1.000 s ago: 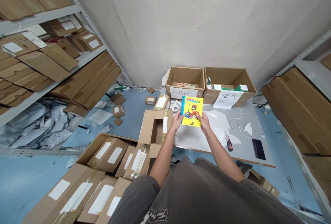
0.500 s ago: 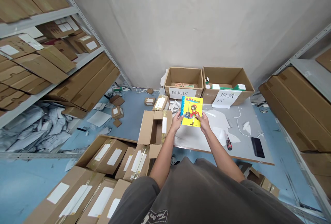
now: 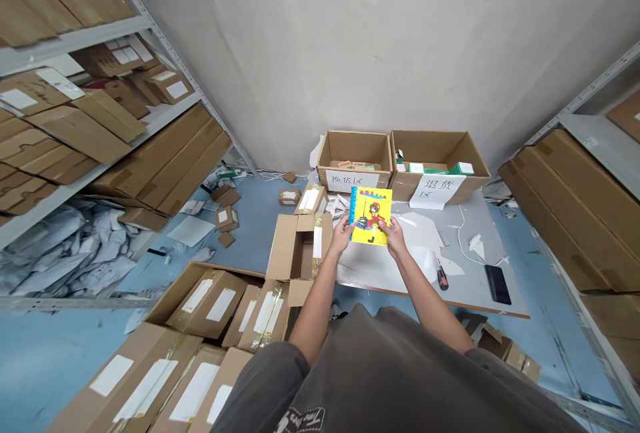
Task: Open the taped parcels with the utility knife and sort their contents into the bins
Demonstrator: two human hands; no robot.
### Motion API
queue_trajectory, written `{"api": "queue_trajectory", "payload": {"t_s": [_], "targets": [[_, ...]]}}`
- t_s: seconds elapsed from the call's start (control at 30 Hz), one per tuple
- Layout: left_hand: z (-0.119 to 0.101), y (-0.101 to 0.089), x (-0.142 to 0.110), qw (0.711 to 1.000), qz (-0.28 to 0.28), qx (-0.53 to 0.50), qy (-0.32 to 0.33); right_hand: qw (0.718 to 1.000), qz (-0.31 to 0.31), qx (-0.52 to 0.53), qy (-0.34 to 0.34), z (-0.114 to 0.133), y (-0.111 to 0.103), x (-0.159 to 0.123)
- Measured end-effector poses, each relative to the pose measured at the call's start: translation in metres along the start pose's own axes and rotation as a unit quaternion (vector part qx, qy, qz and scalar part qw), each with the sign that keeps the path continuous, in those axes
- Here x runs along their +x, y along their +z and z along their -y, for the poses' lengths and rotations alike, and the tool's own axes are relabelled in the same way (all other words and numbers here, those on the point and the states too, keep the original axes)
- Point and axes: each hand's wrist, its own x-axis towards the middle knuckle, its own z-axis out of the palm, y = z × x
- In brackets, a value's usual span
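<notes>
A yellow picture book [image 3: 379, 209] with a blue spine strip and a cartoon figure in red on its cover is held up over the table. My left hand [image 3: 342, 235] grips its left edge, thumb on the cover. My right hand [image 3: 395, 234] pinches the lower right edge. Just left of my left hand stands an opened cardboard box [image 3: 285, 246], its flaps spread and no contents visible. Beyond the book are two larger open boxes with handwritten paper signs: the left box [image 3: 356, 146] holds small orange-pink items, the right box [image 3: 440, 146] green and white packages.
On the table lie a red and black box cutter [image 3: 443, 277], a black phone [image 3: 498, 285], a white cable [image 3: 465, 239] and paper scraps. Taped parcels [image 3: 205, 303] are stacked at lower left. Shelves [image 3: 165, 113] of cartons flank both sides.
The view has shifted very slightly. Both hands and the book stay in practically the same place.
</notes>
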Motion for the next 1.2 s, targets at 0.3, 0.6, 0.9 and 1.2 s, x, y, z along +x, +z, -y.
{"api": "queue_trajectory", "payload": {"t_s": [0.3,0.6,0.9,1.2], "targets": [[0.0,0.002,-0.001,1.0,0.002,-0.007,0.0,1.0,-0.009,-0.009,-0.009,0.001,0.0,-0.003],[0.009,0.002,0.005,1.0,-0.002,0.004,0.001,1.0,-0.014,-0.016,-0.009,0.004,-0.001,-0.002],[-0.003,0.027,-0.001,0.944,-0.144,0.27,0.121,0.995,-0.038,-0.062,-0.064,0.005,0.005,-0.008],[-0.018,0.076,0.005,0.975,-0.015,0.193,0.108,0.961,-0.004,-0.202,-0.19,-0.001,0.033,-0.026]]}}
